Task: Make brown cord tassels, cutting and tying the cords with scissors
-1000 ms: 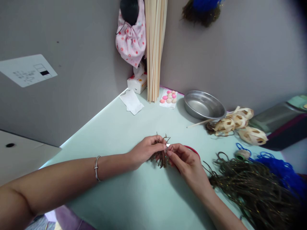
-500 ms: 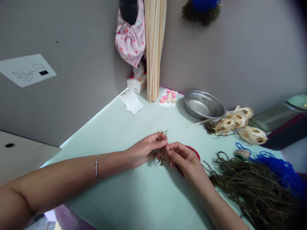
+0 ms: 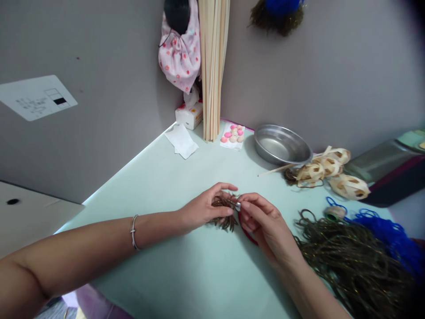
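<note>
My left hand (image 3: 207,206) is curled round a small bundle of brown glittery cord (image 3: 223,212), which lies sideways just above the pale green table (image 3: 172,177). A silver bracelet circles that wrist. My right hand (image 3: 264,221) pinches a small silver piece (image 3: 237,205) at the end of the bundle, fingertips almost touching the left thumb. Part of a red ring (image 3: 247,234) shows under the right hand.
A loose heap of brown cord (image 3: 348,261) and blue cord (image 3: 388,232) lies at the right. Woven palm-strip balls (image 3: 332,173) and a metal bowl (image 3: 282,145) sit behind. Tall pale strips (image 3: 214,66), pink and cream beads (image 3: 233,134), a tissue (image 3: 182,141) and a small box (image 3: 189,116) fill the corner.
The bundle has turned from upright to lying sideways in my left hand. My right hand has shifted a little right and now pinches the silver piece at its end.
</note>
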Tool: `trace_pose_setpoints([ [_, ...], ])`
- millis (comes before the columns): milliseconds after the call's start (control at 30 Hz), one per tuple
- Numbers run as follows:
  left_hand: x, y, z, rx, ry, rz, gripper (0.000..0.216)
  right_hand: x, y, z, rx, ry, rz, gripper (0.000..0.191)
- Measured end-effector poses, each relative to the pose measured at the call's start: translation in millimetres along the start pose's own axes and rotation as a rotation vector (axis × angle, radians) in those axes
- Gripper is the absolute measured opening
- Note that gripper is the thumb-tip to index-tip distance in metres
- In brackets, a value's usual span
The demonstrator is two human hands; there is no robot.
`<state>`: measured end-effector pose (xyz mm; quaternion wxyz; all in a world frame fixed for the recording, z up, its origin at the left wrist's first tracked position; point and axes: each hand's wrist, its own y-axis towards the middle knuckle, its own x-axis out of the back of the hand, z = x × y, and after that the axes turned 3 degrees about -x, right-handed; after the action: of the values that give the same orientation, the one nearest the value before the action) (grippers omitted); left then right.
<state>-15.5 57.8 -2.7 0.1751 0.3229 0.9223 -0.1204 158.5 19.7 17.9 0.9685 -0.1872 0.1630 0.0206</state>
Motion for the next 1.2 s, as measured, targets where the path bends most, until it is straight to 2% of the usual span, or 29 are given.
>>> trace_pose_setpoints([
  [133, -0.8, -0.4, 5.3, 0.115, 0.021, 0.099, 0.030, 2.2, -0.8, 3.7, 0.025, -0.039, 0.026, 0.018],
  [233, -2.4, -1.1, 3.5, 0.132, -0.028, 0.035, 0.028, 5.0, -1.0, 8.5, 0.101, -0.108, -0.035, 0.021],
  [333, -2.8, 0.0, 0.1, 0.069, -0.083, -0.068, 0.029, 5.5, -1.8, 10.2, 0.160, -0.301, -0.090, 0.019],
  [433, -1.6, 1.5, -2.1, 0.028, -0.100, -0.119, 0.030, 2.1, -3.7, 6.9, 0.180, -0.504, 0.005, 0.020],
  [500, -0.5, 1.9, -2.5, 0.012, -0.099, -0.137, 0.029, -0.6, -4.7, 3.8, 0.179, -0.575, 0.108, 0.018],
  [567, 0.4, 1.8, -2.3, 0.006, -0.097, -0.152, 0.029, -2.0, -5.2, 1.8, 0.188, -0.619, 0.136, 0.017],
  [700, 0.4, 1.3, 0.1, 0.050, -0.077, -0.084, 0.030, -0.2, -5.3, 2.6, 0.244, -0.627, 0.003, 0.017],
  [800, -1.4, 0.5, 0.9, 0.077, -0.075, -0.059, 0.030, 0.8, -5.2, 2.8, 0.246, -0.599, -0.035, 0.018],
  [867, -2.1, 0.1, -0.5, 0.079, -0.110, -0.092, 0.028, 0.3, -4.7, 0.5, 0.213, -0.579, -0.006, 0.018],
  [1033, -0.2, 0.8, -7.2, 0.080, -0.229, -0.165, 0.022, -0.5, -3.3, -5.6, 0.109, -0.597, 0.201, 0.017],
  [1200, -1.7, -0.4, -6.6, 0.014, -0.106, -0.171, 0.022, 2.2, -5.0, 3.4, 0.129, -0.631, 0.098, 0.025],
])
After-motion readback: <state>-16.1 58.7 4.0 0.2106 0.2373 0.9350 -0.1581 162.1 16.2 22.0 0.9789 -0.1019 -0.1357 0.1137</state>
